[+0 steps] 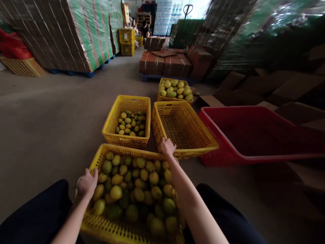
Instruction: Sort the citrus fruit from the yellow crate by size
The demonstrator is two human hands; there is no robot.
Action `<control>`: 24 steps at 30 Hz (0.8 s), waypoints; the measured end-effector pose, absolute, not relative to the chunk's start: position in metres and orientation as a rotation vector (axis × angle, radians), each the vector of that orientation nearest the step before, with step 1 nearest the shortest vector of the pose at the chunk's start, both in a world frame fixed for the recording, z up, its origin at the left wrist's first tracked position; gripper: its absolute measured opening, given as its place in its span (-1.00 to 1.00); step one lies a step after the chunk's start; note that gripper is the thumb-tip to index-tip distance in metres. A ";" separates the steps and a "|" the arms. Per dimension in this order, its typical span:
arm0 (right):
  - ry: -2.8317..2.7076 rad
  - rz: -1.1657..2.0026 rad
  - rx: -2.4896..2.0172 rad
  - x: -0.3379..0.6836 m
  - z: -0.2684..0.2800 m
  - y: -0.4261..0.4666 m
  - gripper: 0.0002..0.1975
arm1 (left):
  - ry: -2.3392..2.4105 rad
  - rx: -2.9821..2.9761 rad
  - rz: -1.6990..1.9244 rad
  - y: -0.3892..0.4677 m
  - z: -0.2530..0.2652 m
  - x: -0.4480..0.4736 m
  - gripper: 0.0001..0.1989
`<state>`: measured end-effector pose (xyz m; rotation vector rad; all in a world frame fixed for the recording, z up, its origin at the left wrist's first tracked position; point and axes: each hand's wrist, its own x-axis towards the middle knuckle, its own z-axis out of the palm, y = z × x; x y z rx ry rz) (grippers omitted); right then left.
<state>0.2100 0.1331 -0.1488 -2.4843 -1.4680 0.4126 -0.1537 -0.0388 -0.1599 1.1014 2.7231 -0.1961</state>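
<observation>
Between my knees stands a yellow plastic crate full of yellow-green fruits that look like lemons. My left hand is closed on its left rim. My right hand reaches past its far right corner, fingers curled over the near left corner of an empty yellow crate. That crate sits slightly askew, its right side against a red tub. Left of it, a third yellow crate holds a low layer of smaller-looking fruits. My right fingertips are partly hidden by the rim.
The big red tub stands at the right, with loose cardboard behind it. Beyond the empty crate is another crate of fruits. Flattened boxes lie on a pallet farther back. Wrapped stacks rise at the left; people sit in the distance.
</observation>
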 end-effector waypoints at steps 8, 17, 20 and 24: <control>-1.375 0.416 -2.384 0.151 -0.155 0.194 -0.45 | 2.742 1.071 -0.211 -0.037 -0.150 -0.147 -0.49; -1.475 0.462 -2.317 0.158 -0.152 0.196 -0.44 | 2.754 1.033 -0.237 -0.036 -0.147 -0.145 -0.49; -1.567 0.523 -2.262 0.174 -0.140 0.188 -0.53 | 2.766 1.029 -0.210 -0.036 -0.149 -0.147 -0.49; -1.618 0.469 -2.197 0.216 -0.122 0.138 -0.63 | 2.802 1.001 -0.171 -0.036 -0.150 -0.148 -0.46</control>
